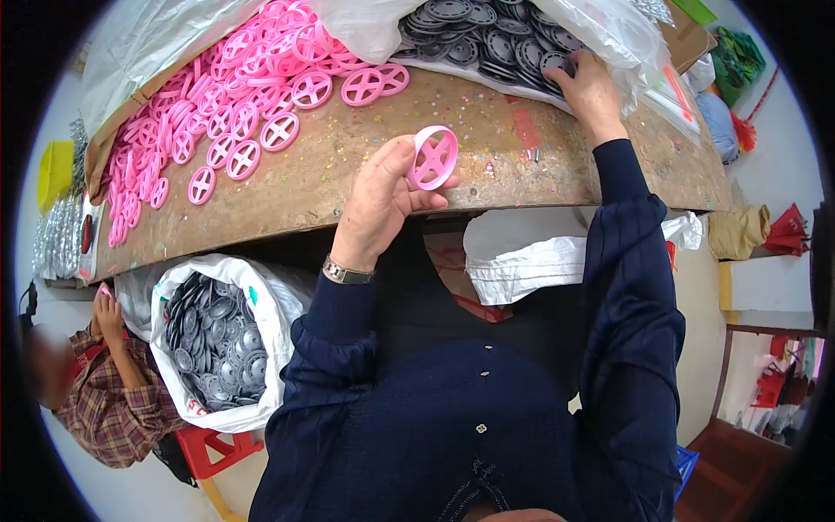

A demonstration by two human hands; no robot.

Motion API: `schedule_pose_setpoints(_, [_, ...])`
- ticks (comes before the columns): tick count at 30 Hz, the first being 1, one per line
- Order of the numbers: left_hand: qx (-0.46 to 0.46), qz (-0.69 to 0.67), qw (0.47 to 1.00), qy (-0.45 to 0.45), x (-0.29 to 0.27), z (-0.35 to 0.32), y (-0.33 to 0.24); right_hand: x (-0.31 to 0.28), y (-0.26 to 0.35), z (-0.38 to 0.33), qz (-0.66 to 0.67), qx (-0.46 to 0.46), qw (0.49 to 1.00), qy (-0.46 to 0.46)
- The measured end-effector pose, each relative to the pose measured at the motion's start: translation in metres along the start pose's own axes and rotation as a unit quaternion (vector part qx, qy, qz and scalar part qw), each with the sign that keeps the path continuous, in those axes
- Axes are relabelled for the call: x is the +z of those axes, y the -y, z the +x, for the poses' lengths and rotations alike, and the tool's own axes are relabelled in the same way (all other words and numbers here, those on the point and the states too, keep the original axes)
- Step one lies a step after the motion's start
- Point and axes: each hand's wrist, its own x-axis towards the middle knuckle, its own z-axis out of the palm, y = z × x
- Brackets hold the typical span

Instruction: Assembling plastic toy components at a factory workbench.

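Between the thumb and fingers of my left hand is a pink plastic wheel ring with crossed spokes, held up above the table's near edge. My right hand reaches to the pile of dark grey plastic discs at the far right. Its thumb and fingertips close on a grey disc at the pile's near edge. A large heap of the same pink rings spreads over the far left of the table.
A worn brown table curves across the view. By my left side stands a white sack full of finished-looking grey discs, next to a red stool. Another person in a plaid shirt sits at the left. White plastic sheeting lies between the piles.
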Motion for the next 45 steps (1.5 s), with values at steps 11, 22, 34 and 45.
schedule_pose_setpoints(11, [-0.035,-0.105,0.994,0.008,-0.001,0.006,0.005,-0.058,0.039,-0.046,0.433,0.072,0.892,0.11])
schedule_pose_setpoints(22, [-0.082,-0.097,0.989,0.074,0.025,0.005,0.016,-0.083,0.107,-0.118,0.63,0.123,0.726,0.247])
schedule_pose_setpoints(34, [0.097,0.188,0.977,-0.02,0.043,-0.015,0.013,-0.101,0.117,-0.125,0.547,0.074,0.797,0.243])
schedule_pose_setpoints(45, [0.17,0.422,0.89,-0.038,0.044,-0.022,0.013,-0.092,0.12,-0.141,0.565,0.077,0.802,0.178])
